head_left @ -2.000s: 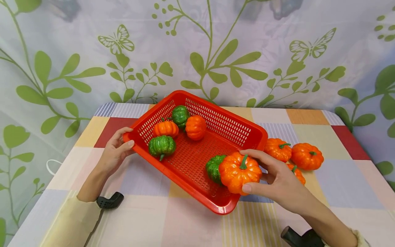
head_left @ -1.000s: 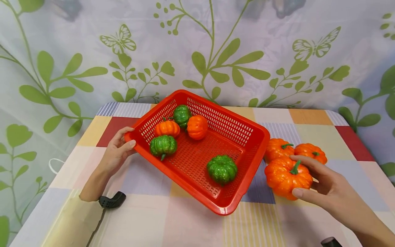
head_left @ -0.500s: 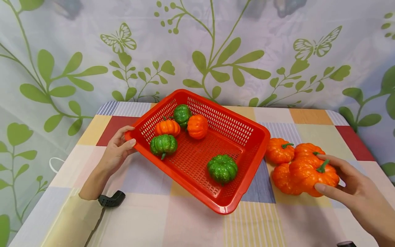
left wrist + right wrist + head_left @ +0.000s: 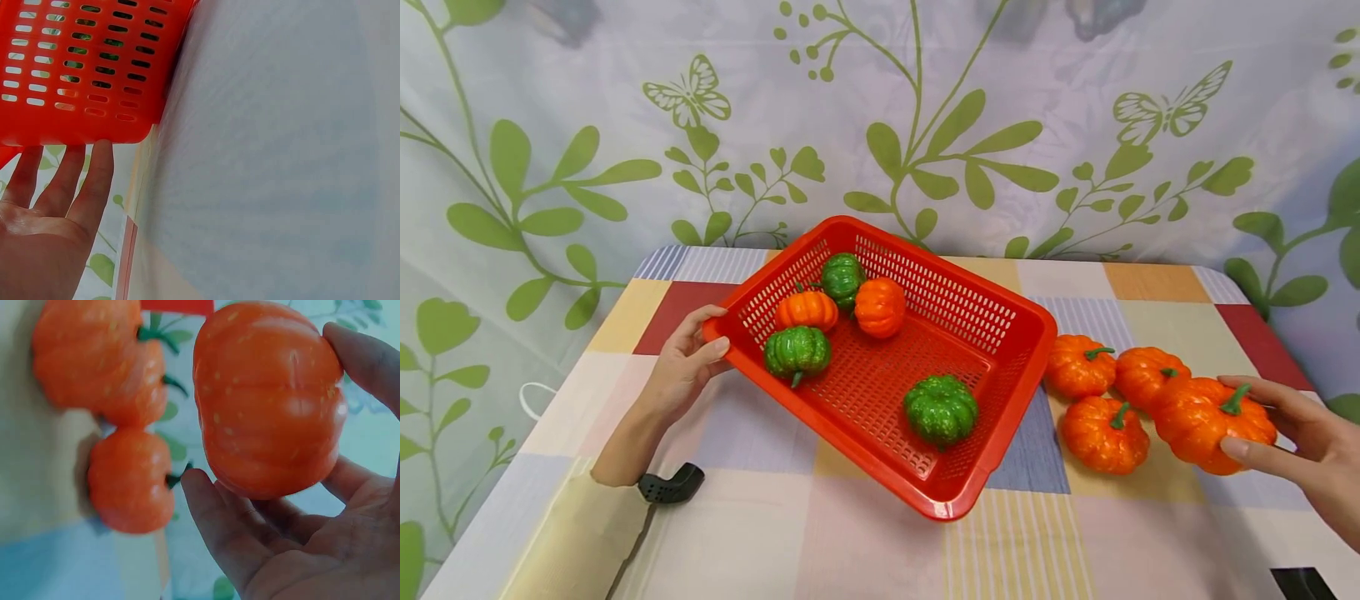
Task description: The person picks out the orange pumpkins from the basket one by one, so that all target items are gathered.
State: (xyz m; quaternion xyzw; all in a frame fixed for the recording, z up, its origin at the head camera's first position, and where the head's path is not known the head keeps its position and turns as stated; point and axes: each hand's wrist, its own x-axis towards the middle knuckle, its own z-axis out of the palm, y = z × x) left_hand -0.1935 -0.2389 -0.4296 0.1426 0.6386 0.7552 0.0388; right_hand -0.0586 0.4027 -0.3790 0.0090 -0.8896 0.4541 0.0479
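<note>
My left hand (image 4: 681, 367) grips the left end of a red plastic basket (image 4: 872, 383), thumb over the rim; in the left wrist view fingers (image 4: 94, 181) reach under it. Inside lie a green pumpkin (image 4: 842, 279), an orange pumpkin (image 4: 880, 307) and others of both colours, with one green pumpkin (image 4: 941, 410) apart near the front right. My right hand (image 4: 1311, 450) holds a larger orange pumpkin (image 4: 1206, 423) between thumb and fingers, right of the basket. Three orange pumpkins, one of them nearest the front (image 4: 1105, 435), sit beside the held one.
A patchwork-patterned cloth (image 4: 880, 550) covers the table. Behind it hangs a curtain (image 4: 925, 125) with green leaves and butterflies. A black device (image 4: 672, 483) is on the left wrist, and a white cord (image 4: 533, 402) shows past the table's left edge.
My right hand has carried the large orange pumpkin from over the basket to the right, past the three on the table. The left hand has kept its grip on the basket.
</note>
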